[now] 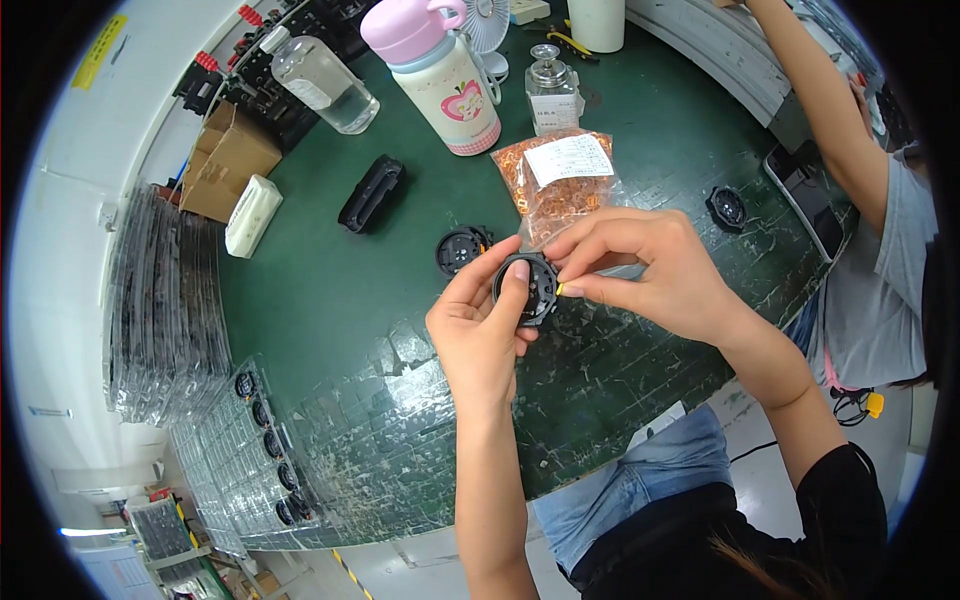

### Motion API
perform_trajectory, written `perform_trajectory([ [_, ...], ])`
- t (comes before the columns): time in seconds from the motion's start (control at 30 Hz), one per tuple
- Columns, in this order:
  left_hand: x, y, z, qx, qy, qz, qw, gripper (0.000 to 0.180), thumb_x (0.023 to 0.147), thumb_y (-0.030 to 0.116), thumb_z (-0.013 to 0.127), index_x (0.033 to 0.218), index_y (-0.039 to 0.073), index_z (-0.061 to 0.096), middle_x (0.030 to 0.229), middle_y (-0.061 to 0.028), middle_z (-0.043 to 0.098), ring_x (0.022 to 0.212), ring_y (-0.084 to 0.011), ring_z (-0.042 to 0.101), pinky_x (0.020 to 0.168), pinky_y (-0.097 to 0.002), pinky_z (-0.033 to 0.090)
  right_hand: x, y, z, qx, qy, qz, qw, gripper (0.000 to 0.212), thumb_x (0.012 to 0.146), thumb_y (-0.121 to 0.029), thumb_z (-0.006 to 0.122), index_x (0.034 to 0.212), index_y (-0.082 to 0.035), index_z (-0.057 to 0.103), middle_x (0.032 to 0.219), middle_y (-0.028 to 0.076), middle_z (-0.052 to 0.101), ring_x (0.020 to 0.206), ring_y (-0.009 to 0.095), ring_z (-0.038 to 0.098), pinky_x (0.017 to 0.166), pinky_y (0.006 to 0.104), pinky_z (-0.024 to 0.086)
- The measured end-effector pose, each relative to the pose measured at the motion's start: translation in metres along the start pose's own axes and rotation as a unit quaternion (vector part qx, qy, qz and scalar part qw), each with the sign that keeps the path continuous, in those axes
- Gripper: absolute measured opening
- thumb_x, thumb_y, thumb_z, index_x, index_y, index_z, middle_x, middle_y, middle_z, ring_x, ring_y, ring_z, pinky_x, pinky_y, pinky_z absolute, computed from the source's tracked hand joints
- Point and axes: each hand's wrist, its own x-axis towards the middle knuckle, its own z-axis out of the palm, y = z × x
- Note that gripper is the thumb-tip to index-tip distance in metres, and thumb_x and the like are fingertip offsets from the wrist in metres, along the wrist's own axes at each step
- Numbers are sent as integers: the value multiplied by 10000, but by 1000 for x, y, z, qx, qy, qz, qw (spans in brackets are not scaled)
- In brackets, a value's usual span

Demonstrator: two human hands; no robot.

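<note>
My left hand grips a round black plastic part between thumb and fingers, above the green table. At the part's right edge, my right hand pinches a tiny yellow piece between thumb and fingertip; its shape is mostly hidden. A second round black part lies on the table just behind my left hand, with a bit of orange at its right edge. Behind my hands rests a clear bag of small orange pieces with a white label.
Across the back stand a clear bottle, a pink-lidded flask and a small glass dispenser. A black tray lies left. Stacked clear trays line the left edge. At right are another round part, a phone and a co-worker's arm.
</note>
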Motion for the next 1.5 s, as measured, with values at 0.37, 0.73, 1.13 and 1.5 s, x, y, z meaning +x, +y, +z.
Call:
perform_trajectory([
  [0.37,-4,8,-1,28,-11,25,999,243,858,56,637,1092,-12,639,826,-45,647,503,2,487,382,-140,357,-1,1,3,35,16,6,999,103,722,34,713,808,35,656,991,139,657,895,182,656,776,289,551],
  [0.73,-8,9,-2,35,-24,57,997,263,844,46,655,1103,2,643,825,-30,647,515,8,477,394,-136,361,1,2,0,93,1,28,995,175,671,47,757,730,1,599,950,112,619,891,174,624,809,285,517],
  [1.13,-2,8,-7,30,-75,13,997,236,883,122,634,1098,25,633,826,-27,636,513,1,478,394,-141,352,5,8,2,44,-10,-26,999,163,716,-20,754,774,-14,603,969,96,625,890,161,618,792,276,507],
  [1.5,1,-5,-2,-158,-257,-127,945,333,1005,263,349,1090,-3,530,788,-154,661,419,-79,485,330,-174,332,3,7,0,97,-28,-36,994,243,776,-56,725,989,-19,615,1000,74,629,889,139,620,773,267,495],
])
